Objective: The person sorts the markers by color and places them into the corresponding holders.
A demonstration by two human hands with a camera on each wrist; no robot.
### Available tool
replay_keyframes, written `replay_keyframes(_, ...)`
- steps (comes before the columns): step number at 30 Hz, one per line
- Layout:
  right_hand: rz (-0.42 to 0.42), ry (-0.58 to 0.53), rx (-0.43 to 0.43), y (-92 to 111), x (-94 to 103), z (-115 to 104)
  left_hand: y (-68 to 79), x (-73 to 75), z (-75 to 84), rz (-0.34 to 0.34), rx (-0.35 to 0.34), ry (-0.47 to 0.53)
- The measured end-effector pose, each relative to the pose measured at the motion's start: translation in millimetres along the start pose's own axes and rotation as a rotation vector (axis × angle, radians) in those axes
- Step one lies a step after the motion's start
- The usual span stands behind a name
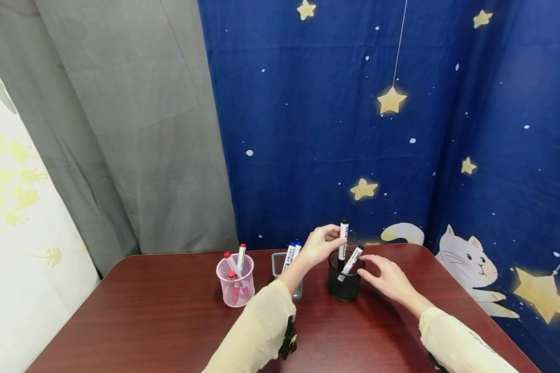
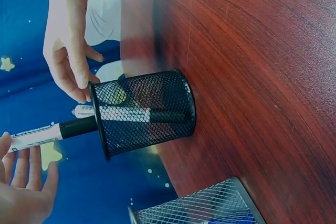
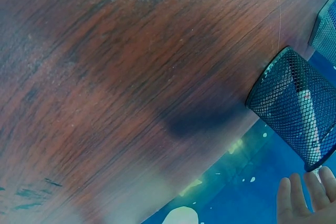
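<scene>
My left hand [image 1: 320, 245] pinches a whiteboard marker [image 1: 343, 239] upright over the black mesh pen cup [image 1: 343, 287]. In the left wrist view, the marker's black cap [image 2: 79, 127] reaches down to the cup's mouth, while my left fingers [image 2: 35, 169] grip its white body. A second black-capped marker [image 1: 353, 259] leans inside this cup, seen through the mesh in both wrist views. At the cup's right side, my right hand [image 1: 389, 277] has its fingertips right at the rim, fingers relaxed.
Left on the table [image 1: 168, 311] stands a pink mesh cup [image 1: 237, 290] with several red-capped markers. Between the cups, partly behind my left arm, is a grey mesh holder [image 1: 297, 291] with blue-capped markers [image 1: 289, 255]. Curtains [image 1: 308, 129] hang behind the table's far edge.
</scene>
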State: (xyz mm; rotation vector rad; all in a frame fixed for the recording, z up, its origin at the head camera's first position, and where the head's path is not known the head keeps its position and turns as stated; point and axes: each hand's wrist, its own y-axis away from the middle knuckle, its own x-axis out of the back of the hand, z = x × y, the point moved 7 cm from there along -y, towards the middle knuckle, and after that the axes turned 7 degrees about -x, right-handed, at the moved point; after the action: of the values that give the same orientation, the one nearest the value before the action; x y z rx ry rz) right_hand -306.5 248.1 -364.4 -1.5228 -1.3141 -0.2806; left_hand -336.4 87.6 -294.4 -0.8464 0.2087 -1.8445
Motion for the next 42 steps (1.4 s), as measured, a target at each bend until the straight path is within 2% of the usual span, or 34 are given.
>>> replay_keyframes(5,0.001,-0.003,0.007,0,0.5,-2,2.6,-1.9,-4.6,-0.02,0.02,-0.017)
replay_keyframes(12,0.001,0.001,0.018,1,0.9,-1,6.8,6.6,-1.3,0.035,-0.003,-0.063)
replay_keyframes(16,-0.013,0.002,0.0,1,-0.6,2,13.0,9.8,1.1,0.037,-0.007,-0.054)
replay_keyframes(21,-0.02,0.001,-0.015,2,-1.0,2,25.8,11.5,1.9,0.004,-0.015,-0.006)
replay_keyframes(26,-0.01,0.005,-0.005,2,0.7,-1,44.5,15.7,8.2,-0.019,-0.077,0.051)
replay_keyframes(30,-0.006,0.011,-0.006,2,1.6,-2,67.2,26.8,27.7,-0.034,-0.135,0.079)
replay_keyframes(33,-0.003,0.017,-0.008,3,2.3,-3,84.3,36.2,35.0,-0.045,-0.135,0.081)
replay_keyframes(35,-0.002,0.021,-0.006,3,2.6,-4,94.2,41.0,30.2,-0.051,-0.117,0.079)
replay_keyframes(38,0.007,0.021,0.005,5,3.9,-5,108.4,48.0,16.5,-0.058,-0.121,0.023)
replay_keyframes(42,0.019,0.024,0.009,7,6.5,-6,125.3,62.9,3.9,-0.047,-0.204,-0.142)
